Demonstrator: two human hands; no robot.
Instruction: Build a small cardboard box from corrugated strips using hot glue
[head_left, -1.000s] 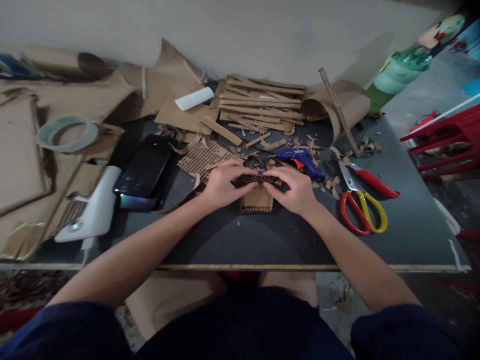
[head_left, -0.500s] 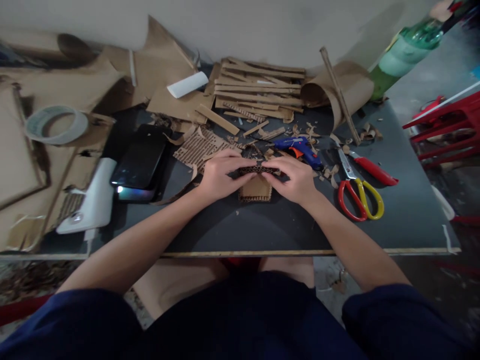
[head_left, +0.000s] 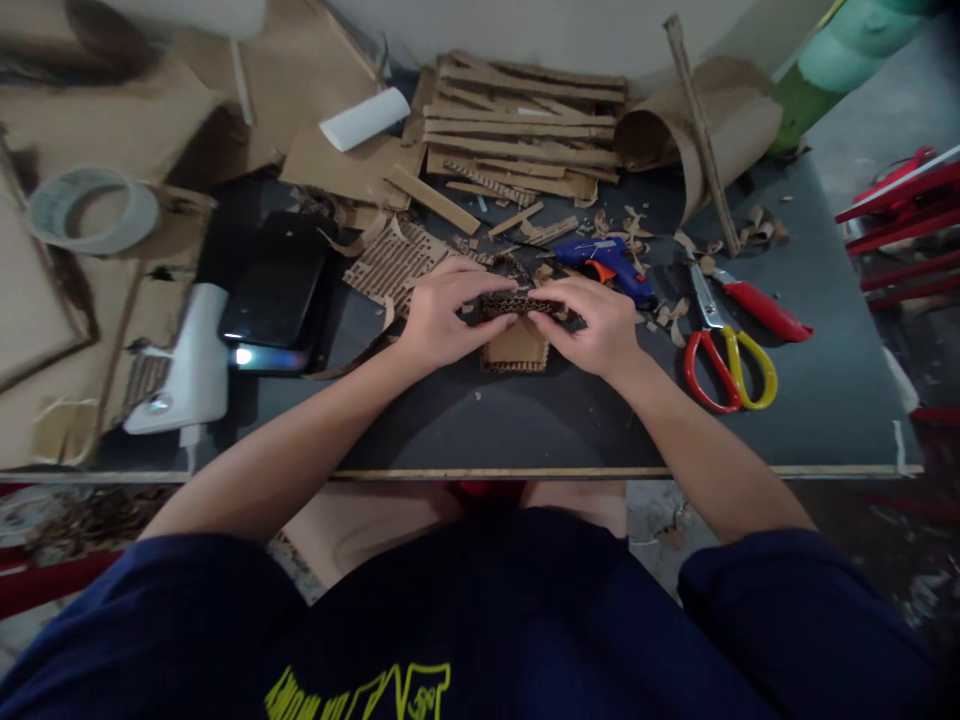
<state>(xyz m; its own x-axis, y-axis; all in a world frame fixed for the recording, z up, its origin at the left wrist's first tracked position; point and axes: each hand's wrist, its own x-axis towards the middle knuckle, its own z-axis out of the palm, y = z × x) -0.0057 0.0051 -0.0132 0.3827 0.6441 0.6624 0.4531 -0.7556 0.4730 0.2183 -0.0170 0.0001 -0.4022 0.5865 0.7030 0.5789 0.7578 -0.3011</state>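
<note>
Between my hands, near the middle of the table, sits a small cardboard piece (head_left: pixel 517 347) with corrugated edging along its front side. A strip of corrugated cardboard (head_left: pixel 511 305) runs across its far side. My left hand (head_left: pixel 448 312) pinches the left part of this strip between thumb and fingers. From the other side, my right hand (head_left: pixel 589 320) pinches it the same way, fingertips almost meeting. A blue glue gun (head_left: pixel 611 265) with an orange trigger lies just beyond my right hand. Ribbed cardboard (head_left: pixel 394 265) lies past my left hand.
Scissors (head_left: pixel 720 345) with red and yellow handles and a red-handled tool (head_left: pixel 769 310) lie at right. Cardboard strips (head_left: pixel 525 125) are stacked at the back. A tape roll (head_left: pixel 139 220), a black phone (head_left: pixel 277 280) and a white device (head_left: pixel 191 365) occupy the left. A green bottle (head_left: pixel 817 80) stands back right.
The view has tilted down slightly, so the table appears higher and the shirt print shows. Both hands keep their pinch on the corrugated cardboard strip.
</note>
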